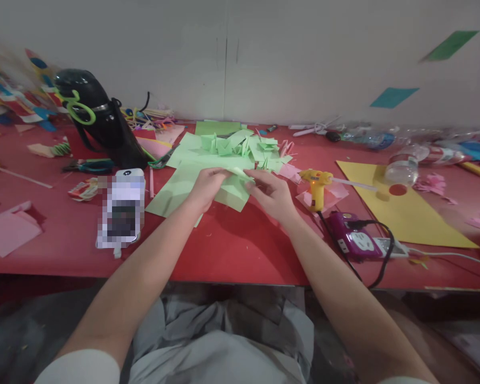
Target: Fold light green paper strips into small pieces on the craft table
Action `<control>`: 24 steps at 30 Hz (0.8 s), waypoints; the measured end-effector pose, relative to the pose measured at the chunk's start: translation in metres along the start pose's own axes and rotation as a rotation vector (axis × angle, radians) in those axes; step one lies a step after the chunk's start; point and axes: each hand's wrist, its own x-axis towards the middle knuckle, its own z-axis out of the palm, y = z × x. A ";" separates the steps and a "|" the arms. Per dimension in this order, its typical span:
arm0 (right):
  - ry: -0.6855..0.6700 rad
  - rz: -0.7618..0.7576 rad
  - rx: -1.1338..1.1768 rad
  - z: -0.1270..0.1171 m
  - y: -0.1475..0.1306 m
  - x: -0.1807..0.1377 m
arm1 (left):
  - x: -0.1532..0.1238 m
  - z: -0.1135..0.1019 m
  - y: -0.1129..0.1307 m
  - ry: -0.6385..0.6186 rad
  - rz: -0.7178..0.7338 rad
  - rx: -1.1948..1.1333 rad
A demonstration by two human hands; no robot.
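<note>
My left hand (pixel 208 186) and my right hand (pixel 271 193) meet over a small light green paper piece (pixel 240 175) and pinch it from both sides, just above the red table (pixel 232 245). Under and behind them lie larger light green sheets (pixel 176 186) and a heap of folded green paper pieces (pixel 240 145). Fingers of both hands are curled closed on the paper.
A yellow glue gun (pixel 318 184) stands right of my right hand, its cord running to a purple power strip (pixel 350 234). A yellow sheet (pixel 408 210) with a plastic bottle (pixel 402 168) lies farther right. A phone (pixel 122 210), scissors (pixel 86 166) and a black bag (pixel 98 114) sit left.
</note>
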 end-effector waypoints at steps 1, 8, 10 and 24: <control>-0.011 -0.007 0.008 0.000 -0.002 0.000 | 0.000 0.000 0.000 0.005 0.003 0.010; 0.061 0.027 0.054 -0.001 -0.004 0.003 | -0.001 -0.001 -0.001 -0.112 -0.021 0.020; 0.058 0.042 0.045 -0.001 -0.002 0.003 | -0.002 -0.001 0.000 -0.165 -0.057 -0.026; 0.007 0.056 0.118 -0.002 -0.002 0.005 | -0.004 -0.009 0.006 -0.393 0.136 0.204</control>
